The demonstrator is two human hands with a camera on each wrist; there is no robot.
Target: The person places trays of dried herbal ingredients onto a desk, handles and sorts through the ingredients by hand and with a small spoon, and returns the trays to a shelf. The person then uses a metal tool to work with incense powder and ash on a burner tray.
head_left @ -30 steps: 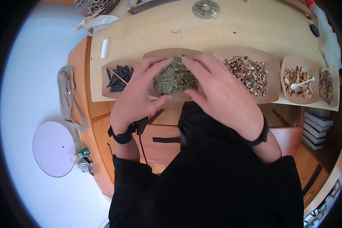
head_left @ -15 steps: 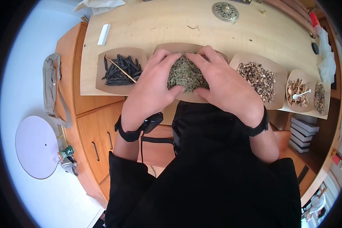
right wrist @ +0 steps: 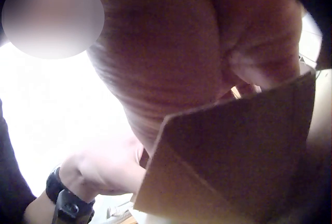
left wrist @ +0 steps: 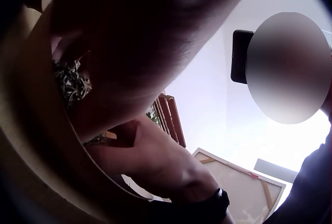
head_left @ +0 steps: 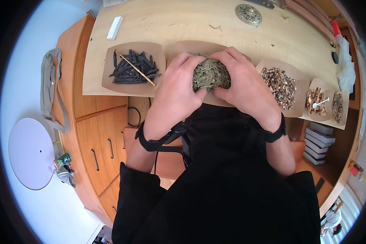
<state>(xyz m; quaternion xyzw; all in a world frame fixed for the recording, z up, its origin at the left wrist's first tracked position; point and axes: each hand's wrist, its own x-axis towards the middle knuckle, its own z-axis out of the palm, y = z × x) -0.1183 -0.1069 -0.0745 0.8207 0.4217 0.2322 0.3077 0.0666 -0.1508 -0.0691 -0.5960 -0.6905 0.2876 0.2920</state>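
Note:
In the head view, my left hand (head_left: 177, 87) and right hand (head_left: 250, 89) cup a clump of dried green herb (head_left: 211, 75) from both sides. Their fingers curl round its far side, while the thumbs lie along the near side. Under it is a brown paper tray (head_left: 197, 45) at the table's front edge. The left wrist view has some herb stalks (left wrist: 71, 83) beside the dark underside of the hand. Close up in the right wrist view stands the tray's folded paper wall (right wrist: 233, 151), which hides the fingertips there.
To the left, a paper tray (head_left: 110, 57) holds dark dried pods (head_left: 132, 73) and a thin stick (head_left: 136, 69). Trays of brown chopped pieces (head_left: 278, 85), pale chips (head_left: 314, 97) and mixed bits (head_left: 338, 107) line the right. A pierced metal lid (head_left: 248, 14) lies farther back.
Both hands have come closer together and curled in, squeezing the herb into a narrower clump. The head view has shifted, bringing more of the dark pods' tray into sight.

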